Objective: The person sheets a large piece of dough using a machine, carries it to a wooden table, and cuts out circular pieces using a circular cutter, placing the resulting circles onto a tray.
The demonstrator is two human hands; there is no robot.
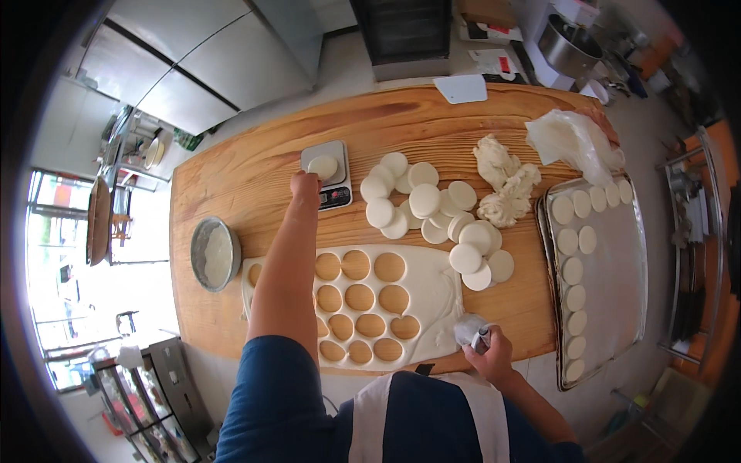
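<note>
My left hand (306,183) reaches out to a small digital scale (340,154) and pinches the near edge of a pale dough disc (323,167) over its plate. My right hand (495,356) is closed around a shiny, partly see-through round cutter (471,332), whose lower part my fingers hide. It is at the right end of a rolled-out dough sheet (434,289) with rows of round holes. My left arm covers part of that sheet. Beyond the sheet lies a loose heap of cut dough discs (424,199), some overlapping.
Torn dough scraps (505,181) lie right of the heap, near a clear plastic bag (575,143). A metal tray (610,285) with dough discs along two sides stands at the right. A bowl of flour (216,255) is at the left. A white scraper (461,89) lies at the far edge.
</note>
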